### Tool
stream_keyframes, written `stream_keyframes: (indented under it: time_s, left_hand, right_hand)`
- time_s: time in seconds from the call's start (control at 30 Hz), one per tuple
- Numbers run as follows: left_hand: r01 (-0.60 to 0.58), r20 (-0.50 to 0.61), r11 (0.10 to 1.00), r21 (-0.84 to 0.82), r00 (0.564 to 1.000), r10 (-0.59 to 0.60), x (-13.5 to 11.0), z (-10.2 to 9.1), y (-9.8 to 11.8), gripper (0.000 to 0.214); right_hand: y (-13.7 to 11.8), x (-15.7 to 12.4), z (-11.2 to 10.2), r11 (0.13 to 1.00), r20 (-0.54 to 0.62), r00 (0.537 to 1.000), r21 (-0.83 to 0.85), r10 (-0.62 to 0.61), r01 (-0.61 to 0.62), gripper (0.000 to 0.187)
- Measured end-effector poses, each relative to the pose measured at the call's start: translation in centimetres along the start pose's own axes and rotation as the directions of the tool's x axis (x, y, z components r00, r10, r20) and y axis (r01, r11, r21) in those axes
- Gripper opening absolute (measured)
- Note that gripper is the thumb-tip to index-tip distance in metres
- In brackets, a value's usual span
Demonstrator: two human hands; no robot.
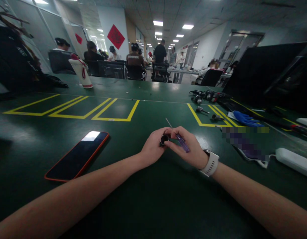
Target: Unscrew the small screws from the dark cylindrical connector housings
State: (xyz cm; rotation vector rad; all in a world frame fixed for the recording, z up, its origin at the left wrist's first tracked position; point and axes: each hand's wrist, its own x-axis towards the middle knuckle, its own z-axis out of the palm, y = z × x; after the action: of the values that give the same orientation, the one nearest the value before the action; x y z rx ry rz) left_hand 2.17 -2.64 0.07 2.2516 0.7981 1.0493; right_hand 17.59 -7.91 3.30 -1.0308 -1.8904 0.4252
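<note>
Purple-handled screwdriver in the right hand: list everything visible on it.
Slim screwdriver with a translucent purple, plastic-looking handle and a thin bare-metal shaft. It lies tilted across the right hand, pinched between thumb and fingers near the handle's front. The shaft points up and away over the dark green table, its tip free and too small to identify. The left hand holds a small dark round part beside it; contact unclear.

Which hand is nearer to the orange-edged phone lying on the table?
Left. The left hand, pinching a small ring, sits just right of the phone; the right hand, gripping a purple screwdriver, is farther right, beyond the left.
</note>
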Motion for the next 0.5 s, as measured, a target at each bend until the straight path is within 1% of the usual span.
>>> stream_keyframes:
  time_s: [0.03,0.07,0.13,0.17,0.2,0.23,0.3,0.4,0.5]
  left_hand:
    - [0.004,0.0,1.0,-0.02,1.0,-0.004,0.1,-0.3,-0.3,0.029]
    - [0.007,-0.035,1.0,-0.023,0.999,-0.008,0.2,-0.7,-0.6,0.024]
    - [0.006,-0.065,1.0,-0.013,0.998,-0.007,0.3,-1.2,-1.2,0.014]
    - [0.009,-0.069,1.0,-0.022,0.998,-0.01,0.4,-1.4,-1.4,0.012]
    - [0.009,-0.065,0.999,-0.035,0.998,-0.011,0.4,-1.5,-1.6,0.014]
    - [0.011,-0.067,0.999,-0.044,0.998,-0.014,0.5,-1.4,-1.6,0.016]
    - [0.01,-0.066,0.999,-0.051,0.998,-0.014,0.4,-1.2,-1.6,0.019]
    - [0.003,-0.069,0.999,-0.034,0.998,-0.005,0.3,-0.9,-1.3,0.02]
    - [-0.008,-0.052,1.0,-0.007,0.999,0.007,0.2,-0.9,-0.9,0.017]
  right_hand:
    - [0.0,0.0,-0.1,0.997,-0.026,0.999,0.07,0.035,-0.033,0.01]
    - [0.0,0.0,-0.3,0.986,-0.054,0.996,0.156,0.074,-0.065,0.01]
    - [0.0,-0.1,-0.8,0.933,-0.091,0.982,0.338,0.167,-0.127,0.023]
    - [0.0,-0.2,-0.9,0.9,-0.092,0.974,0.408,0.205,-0.151,0.029]
    - [0.0,-0.3,-1.1,0.875,-0.085,0.969,0.453,0.23,-0.168,0.03]
    - [-0.1,-0.4,-1.1,0.863,-0.074,0.967,0.471,0.244,-0.182,0.027]
    - [-0.3,-0.7,-0.9,0.879,-0.048,0.967,0.43,0.25,-0.206,0.017]
    - [-0.9,-0.9,-0.5,0.953,-0.046,0.976,0.231,0.214,-0.198,0.007]
    - [-1.6,-1.1,-0.2,0.996,-0.044,0.995,-0.005,0.085,-0.085,0.006]
